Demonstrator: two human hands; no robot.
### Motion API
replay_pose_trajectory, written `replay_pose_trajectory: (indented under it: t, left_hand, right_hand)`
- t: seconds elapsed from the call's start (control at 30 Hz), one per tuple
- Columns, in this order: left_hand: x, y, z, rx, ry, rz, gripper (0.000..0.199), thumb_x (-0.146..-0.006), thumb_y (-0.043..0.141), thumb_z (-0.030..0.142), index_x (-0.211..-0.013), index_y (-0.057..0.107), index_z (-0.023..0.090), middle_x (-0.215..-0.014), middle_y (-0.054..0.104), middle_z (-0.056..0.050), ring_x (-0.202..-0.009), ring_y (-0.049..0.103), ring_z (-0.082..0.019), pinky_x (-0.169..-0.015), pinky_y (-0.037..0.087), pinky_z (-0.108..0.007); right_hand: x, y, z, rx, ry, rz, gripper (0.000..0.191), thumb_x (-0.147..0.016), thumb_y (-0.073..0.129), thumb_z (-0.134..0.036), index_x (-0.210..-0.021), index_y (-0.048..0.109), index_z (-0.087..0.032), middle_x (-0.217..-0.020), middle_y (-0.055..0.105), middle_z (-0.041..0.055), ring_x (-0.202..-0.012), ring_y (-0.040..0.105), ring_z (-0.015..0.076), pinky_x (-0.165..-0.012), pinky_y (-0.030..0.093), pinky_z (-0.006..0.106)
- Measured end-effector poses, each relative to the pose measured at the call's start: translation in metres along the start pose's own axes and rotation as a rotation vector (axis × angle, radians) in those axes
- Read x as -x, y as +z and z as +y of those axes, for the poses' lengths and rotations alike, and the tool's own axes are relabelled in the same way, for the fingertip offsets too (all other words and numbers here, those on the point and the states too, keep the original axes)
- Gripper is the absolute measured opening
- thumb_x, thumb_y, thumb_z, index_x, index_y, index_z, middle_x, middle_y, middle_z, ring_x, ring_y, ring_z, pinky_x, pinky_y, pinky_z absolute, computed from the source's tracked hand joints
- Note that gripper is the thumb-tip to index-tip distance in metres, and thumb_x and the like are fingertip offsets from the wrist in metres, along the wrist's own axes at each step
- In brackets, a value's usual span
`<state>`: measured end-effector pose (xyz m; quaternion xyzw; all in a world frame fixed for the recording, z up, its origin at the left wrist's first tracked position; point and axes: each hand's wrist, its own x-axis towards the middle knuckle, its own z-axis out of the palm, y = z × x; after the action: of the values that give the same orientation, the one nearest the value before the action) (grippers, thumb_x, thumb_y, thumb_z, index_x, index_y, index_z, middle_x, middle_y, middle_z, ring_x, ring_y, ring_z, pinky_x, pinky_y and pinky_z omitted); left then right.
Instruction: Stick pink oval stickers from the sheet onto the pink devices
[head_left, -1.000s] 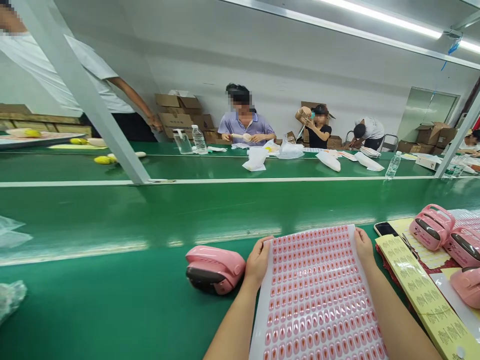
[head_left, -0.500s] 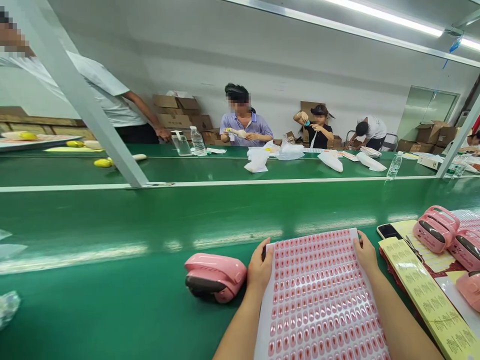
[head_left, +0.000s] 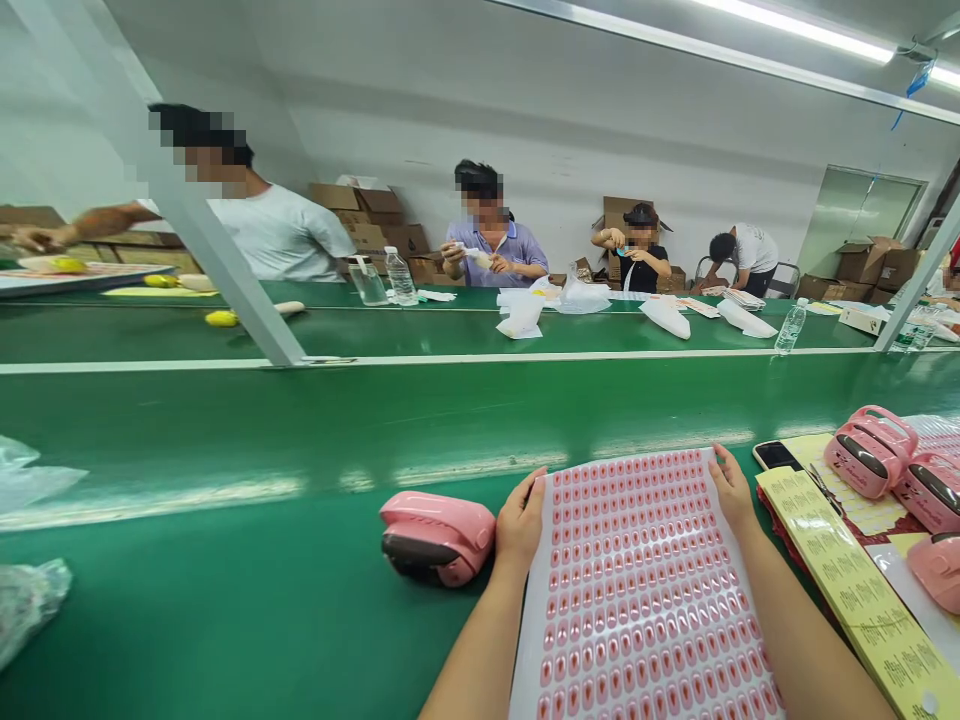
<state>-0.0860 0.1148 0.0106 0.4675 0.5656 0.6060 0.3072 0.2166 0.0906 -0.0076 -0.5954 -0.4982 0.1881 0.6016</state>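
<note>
A large white sheet covered with rows of small pink oval stickers (head_left: pixel 637 580) is held tilted above the green table. My left hand (head_left: pixel 520 520) grips its upper left edge, thumb on top. At the upper right corner my right hand (head_left: pixel 731 490) pinches the sheet. Just left of my left hand a glossy pink appliance with a dark front (head_left: pixel 437 538) rests on the table. To the right lie a yellow printed label sheet (head_left: pixel 855 590), a phone (head_left: pixel 777 456) and scissors (head_left: pixel 823 488).
Several pink appliances (head_left: pixel 871 452) stand at the right. A raised green ledge (head_left: pixel 450 415) crosses ahead, with slanted metal posts (head_left: pixel 225 250). Clear plastic bags (head_left: pixel 30 600) lie at the left. Beyond are bottles (head_left: pixel 790 328), white wrapped items and several people.
The view has shifted slightly, and both hands still hold the sheet. Across the table, the person at the left has straightened into view, with an arm reaching left.
</note>
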Motion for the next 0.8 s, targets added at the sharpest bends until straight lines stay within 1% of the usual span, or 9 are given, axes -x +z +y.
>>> replay_pose_trajectory:
  t: [0.07, 0.17, 0.3, 0.47, 0.6, 0.73, 0.8]
  left_hand:
    - [0.002, 0.000, 0.003, -0.001, 0.007, -0.004, 0.039, -0.068, 0.048, 0.049, -0.085, 0.064, 0.018, -0.093, 0.067, -0.008, -0.095, 0.058, -0.026, -0.086, 0.044, -0.038]
    - [0.005, 0.000, 0.008, -0.013, 0.028, -0.006, 0.036, -0.073, 0.046, 0.048, -0.082, 0.062, 0.018, -0.085, 0.066, -0.006, -0.086, 0.059, -0.024, -0.082, 0.045, -0.039]
    - [0.006, 0.000, 0.012, -0.035, 0.072, 0.008, 0.030, -0.082, 0.047, 0.044, -0.077, 0.059, 0.017, -0.080, 0.061, -0.003, -0.084, 0.056, -0.019, -0.085, 0.041, -0.040]
    - [0.006, 0.000, 0.012, -0.054, 0.083, -0.001, 0.030, -0.084, 0.047, 0.042, -0.071, 0.056, 0.017, -0.073, 0.057, -0.001, -0.077, 0.054, -0.017, -0.080, 0.041, -0.038]
    - [0.004, 0.002, 0.008, -0.046, 0.081, -0.025, 0.028, -0.085, 0.047, 0.042, -0.076, 0.057, 0.017, -0.077, 0.058, -0.002, -0.078, 0.055, -0.017, -0.080, 0.041, -0.038]
    - [0.003, 0.003, 0.002, -0.031, 0.067, -0.035, 0.028, -0.083, 0.048, 0.042, -0.082, 0.058, 0.016, -0.085, 0.060, -0.004, -0.086, 0.055, -0.019, -0.086, 0.039, -0.041]
    - [0.002, 0.003, 0.000, -0.023, 0.058, -0.041, 0.029, -0.082, 0.049, 0.044, -0.084, 0.058, 0.016, -0.088, 0.060, -0.005, -0.089, 0.055, -0.020, -0.087, 0.039, -0.042]
  right_hand:
    - [0.001, -0.001, -0.004, -0.002, -0.005, 0.028, 0.057, -0.079, 0.041, -0.053, -0.117, 0.052, -0.012, -0.106, 0.060, 0.0134, -0.084, 0.058, 0.0201, -0.076, 0.047, 0.034]
    - [0.002, -0.003, -0.011, 0.012, -0.015, 0.062, 0.055, -0.080, 0.039, -0.051, -0.115, 0.053, -0.011, -0.108, 0.057, 0.0144, -0.090, 0.056, 0.0214, -0.079, 0.045, 0.035]
    - [0.003, -0.006, -0.018, 0.050, -0.021, 0.085, 0.051, -0.079, 0.041, -0.051, -0.110, 0.057, -0.015, -0.099, 0.056, 0.0111, -0.089, 0.054, 0.0216, -0.080, 0.044, 0.035]
    - [0.003, -0.007, -0.019, 0.086, -0.022, 0.100, 0.049, -0.079, 0.040, -0.055, -0.102, 0.061, -0.017, -0.092, 0.055, 0.0091, -0.087, 0.053, 0.0218, -0.081, 0.043, 0.036]
    - [0.000, -0.006, -0.013, 0.108, -0.008, 0.100, 0.050, -0.077, 0.040, -0.057, -0.097, 0.062, -0.017, -0.091, 0.055, 0.0095, -0.086, 0.053, 0.0225, -0.082, 0.042, 0.036]
    - [-0.003, -0.004, -0.004, 0.125, 0.029, 0.066, 0.051, -0.075, 0.040, -0.056, -0.094, 0.062, -0.014, -0.082, 0.057, 0.0096, -0.078, 0.054, 0.0234, -0.075, 0.044, 0.038]
    - [-0.003, -0.003, -0.001, 0.131, 0.043, 0.047, 0.052, -0.075, 0.040, -0.055, -0.096, 0.061, -0.012, -0.080, 0.057, 0.0094, -0.074, 0.054, 0.0230, -0.071, 0.044, 0.037]
